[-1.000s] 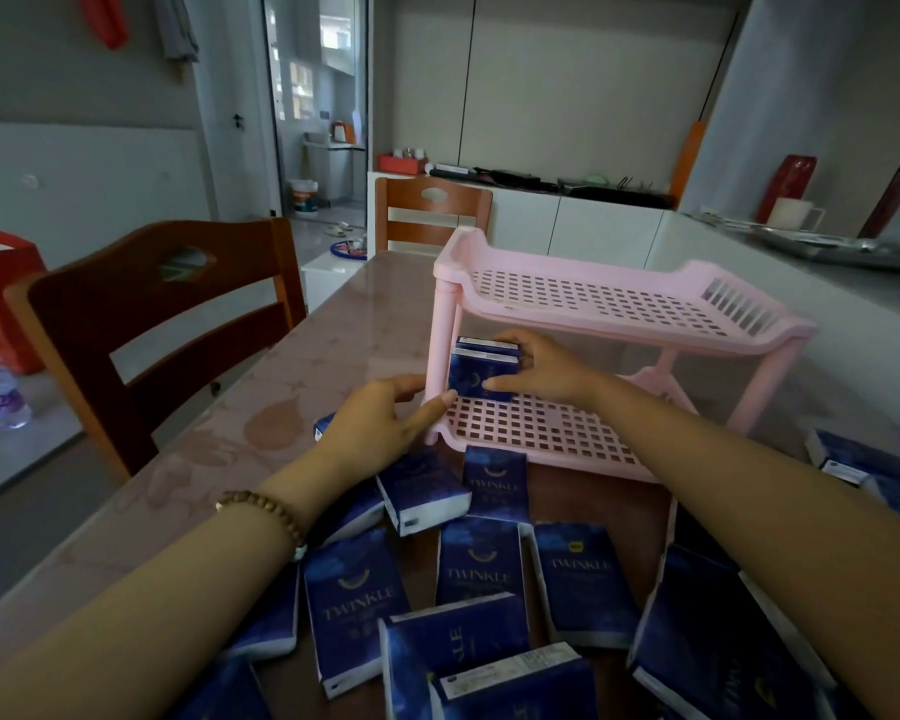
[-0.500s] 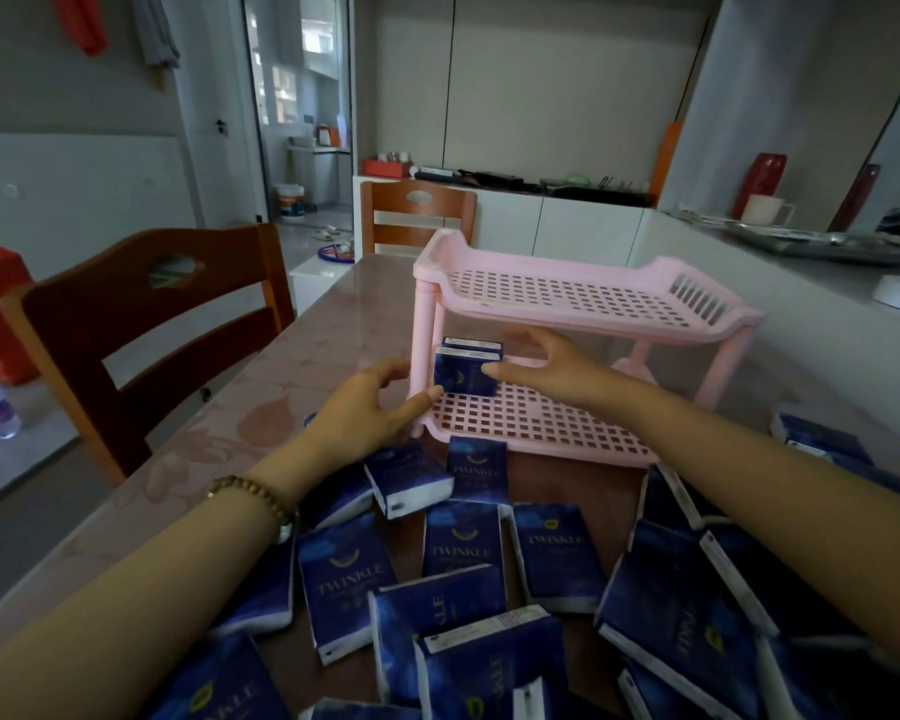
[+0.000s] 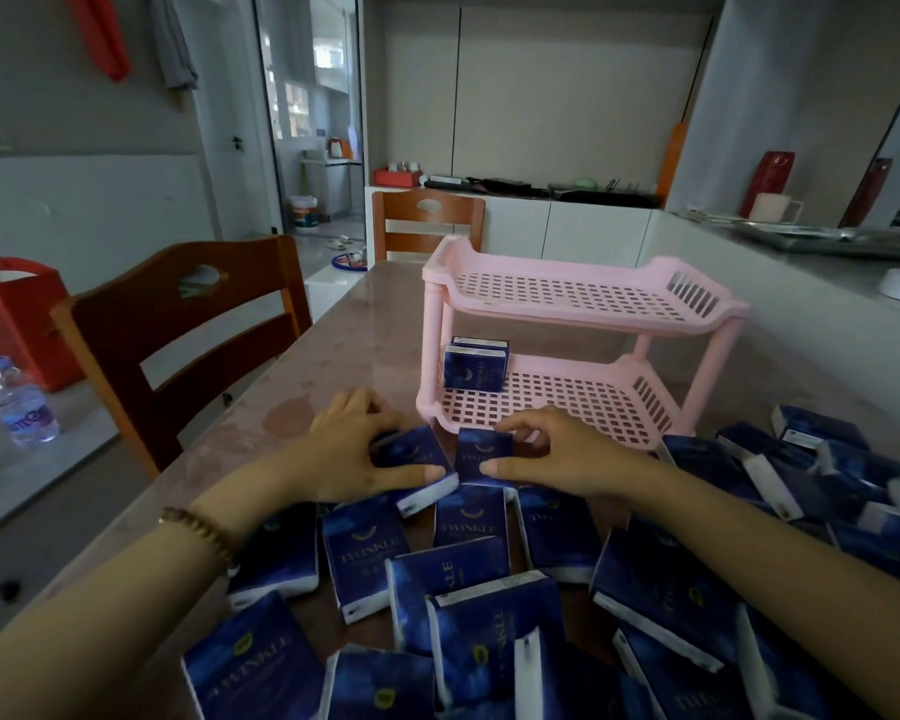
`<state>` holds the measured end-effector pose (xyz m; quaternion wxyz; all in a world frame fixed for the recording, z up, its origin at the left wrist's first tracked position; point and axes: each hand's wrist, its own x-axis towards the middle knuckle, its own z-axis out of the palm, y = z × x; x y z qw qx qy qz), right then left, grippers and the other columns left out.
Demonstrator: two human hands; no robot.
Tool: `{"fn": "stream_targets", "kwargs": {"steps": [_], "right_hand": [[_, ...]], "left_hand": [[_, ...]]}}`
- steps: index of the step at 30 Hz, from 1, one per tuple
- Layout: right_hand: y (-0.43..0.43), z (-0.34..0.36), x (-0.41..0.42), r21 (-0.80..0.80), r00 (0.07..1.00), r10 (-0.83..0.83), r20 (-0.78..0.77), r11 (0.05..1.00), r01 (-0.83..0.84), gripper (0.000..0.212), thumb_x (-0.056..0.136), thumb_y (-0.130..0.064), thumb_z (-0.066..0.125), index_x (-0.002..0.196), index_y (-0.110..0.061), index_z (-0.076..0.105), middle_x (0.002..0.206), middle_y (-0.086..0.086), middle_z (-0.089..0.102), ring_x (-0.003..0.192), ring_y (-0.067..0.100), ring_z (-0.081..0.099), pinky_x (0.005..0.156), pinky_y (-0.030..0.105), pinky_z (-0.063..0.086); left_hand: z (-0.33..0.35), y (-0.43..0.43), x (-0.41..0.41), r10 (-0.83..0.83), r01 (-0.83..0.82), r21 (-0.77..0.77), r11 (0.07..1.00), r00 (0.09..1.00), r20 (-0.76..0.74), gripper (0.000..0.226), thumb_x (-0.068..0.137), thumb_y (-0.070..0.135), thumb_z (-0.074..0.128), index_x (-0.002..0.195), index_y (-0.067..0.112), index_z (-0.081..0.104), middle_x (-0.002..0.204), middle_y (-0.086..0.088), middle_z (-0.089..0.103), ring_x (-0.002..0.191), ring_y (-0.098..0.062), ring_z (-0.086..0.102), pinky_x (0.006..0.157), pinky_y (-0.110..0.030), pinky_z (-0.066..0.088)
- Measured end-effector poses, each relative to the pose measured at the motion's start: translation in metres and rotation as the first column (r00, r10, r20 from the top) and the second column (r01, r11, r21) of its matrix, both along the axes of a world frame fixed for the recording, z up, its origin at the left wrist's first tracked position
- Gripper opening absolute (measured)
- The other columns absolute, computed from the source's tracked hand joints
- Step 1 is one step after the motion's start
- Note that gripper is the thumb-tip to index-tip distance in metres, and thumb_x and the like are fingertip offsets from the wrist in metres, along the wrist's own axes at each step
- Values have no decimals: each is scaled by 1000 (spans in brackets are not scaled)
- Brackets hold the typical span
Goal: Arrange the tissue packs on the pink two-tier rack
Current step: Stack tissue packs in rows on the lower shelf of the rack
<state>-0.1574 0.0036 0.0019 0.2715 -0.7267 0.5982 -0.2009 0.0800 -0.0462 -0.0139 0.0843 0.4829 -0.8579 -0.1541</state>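
The pink two-tier rack (image 3: 583, 324) stands on the table. Two dark blue tissue packs (image 3: 475, 367) stand upright at the left end of its lower tier; the top tier holds nothing. Just in front of the rack, my left hand (image 3: 349, 449) grips a blue pack (image 3: 419, 467) lying on the table, thumb along its near edge. My right hand (image 3: 557, 454) grips another pack (image 3: 481, 454) beside it, fingers over the far end and thumb on the near side. Several more blue packs (image 3: 468, 579) lie scattered across the table near me.
A wooden chair (image 3: 178, 330) stands at the table's left side and another (image 3: 427, 220) at the far end. More packs (image 3: 822, 459) are piled at the right. A water bottle (image 3: 19, 402) sits on a low surface at far left. A grey counter (image 3: 827, 283) runs along the right.
Both hands have drawn back from the rack's lower tier, leaving the two packs standing there, and have come down onto two packs on the table in front of the rack.
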Motion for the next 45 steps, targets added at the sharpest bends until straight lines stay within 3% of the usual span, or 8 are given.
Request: {"fn": "stream_targets", "kwargs": {"steps": [8,16,20,29,33,38,41,45], "right_hand": [[0,-13,5,74,982,-115,148,992,105,36,82,-43,65,113,-29,54,114,-6,50,95,4,50,71,18,39],[-2,-20,8,79,971,-190,141,980,181,34,86,-43,60,110,-20,51,113,-1,54,104,17,55,89,32,45],[0,-21,4,112,947,-218,235,974,197,27,85,-40,63,96,-18,52,105,3,63,96,18,60,86,35,49],[4,-11,4,174,735,-269,622,963,206,50,70,-1,77,107,-21,50,104,5,60,94,20,64,77,35,58],[8,-12,4,226,809,-210,550,969,98,36,69,-2,78,97,-14,58,100,8,70,91,23,68,83,37,56],[9,2,4,-201,771,-76,632,945,258,29,82,-18,67,109,-24,60,108,-7,66,99,8,62,80,23,53],[10,9,2,-232,643,58,764,954,190,32,79,-22,65,110,-27,58,106,-9,69,95,9,67,71,21,55],[14,1,10,-292,813,166,559,956,6,22,74,-19,70,95,-24,64,92,-10,72,87,4,67,70,19,54]], "left_hand": [[-9,7,1,-27,23,-20,1000,968,-249,54,65,65,66,108,40,45,110,15,56,102,-5,47,87,-26,37],[-9,14,-4,-66,53,-53,997,961,-268,89,45,88,47,117,37,47,106,12,56,101,-9,52,91,-28,42],[-12,15,-4,-68,56,-46,997,945,-321,75,46,93,44,109,53,35,110,11,54,101,-10,53,92,-33,45],[-17,12,-3,-63,67,-1,998,925,-375,72,65,73,58,119,26,49,110,5,63,98,-11,61,89,-40,50],[-8,11,-3,1,42,66,997,838,-546,45,85,42,61,112,6,53,103,-12,65,92,-21,65,83,-38,54],[9,11,-2,158,-80,141,987,665,-730,25,91,28,53,108,11,46,91,-1,66,74,-10,68,60,-21,56],[11,16,-6,185,-87,167,982,610,-770,22,96,30,43,108,12,41,81,-1,62,53,-3,60,49,-17,49],[-13,24,-7,-9,124,111,986,707,-707,30,98,36,35,109,12,49,72,-3,66,61,-10,64,54,-19,52]]}}
